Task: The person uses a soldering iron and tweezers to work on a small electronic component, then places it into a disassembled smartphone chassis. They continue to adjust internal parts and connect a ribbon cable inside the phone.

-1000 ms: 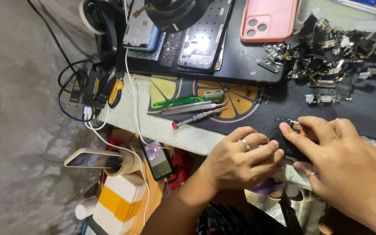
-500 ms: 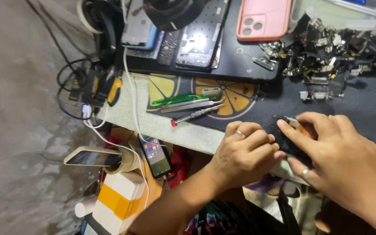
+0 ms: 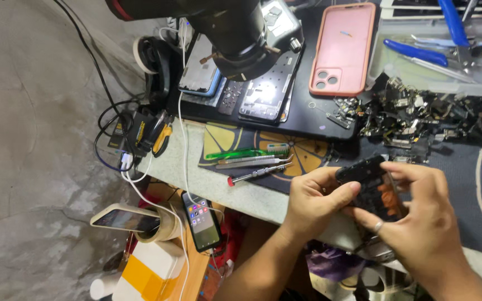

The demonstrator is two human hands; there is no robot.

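Both the left hand (image 3: 314, 202) and the right hand (image 3: 419, 223) grip a black phone (image 3: 370, 187) above the bench (image 3: 218, 184), near a screwdriver (image 3: 258, 174).

A lit phone screen (image 3: 201, 218) glows colourful at seven o'clock; a dark phone screen (image 3: 125, 219) lies at eight; a white-and-yellow box (image 3: 149, 271) sits below.

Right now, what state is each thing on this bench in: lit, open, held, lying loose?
Dark phone frame: lifted, gripped in left hand and right hand.
Small phone: screen lit, cable plugged in.
Pink phone case: empty, back up.
Opened phones: backs off, insides showing.
Red-handled screwdriver: lying loose.
Tweezers: lying loose.
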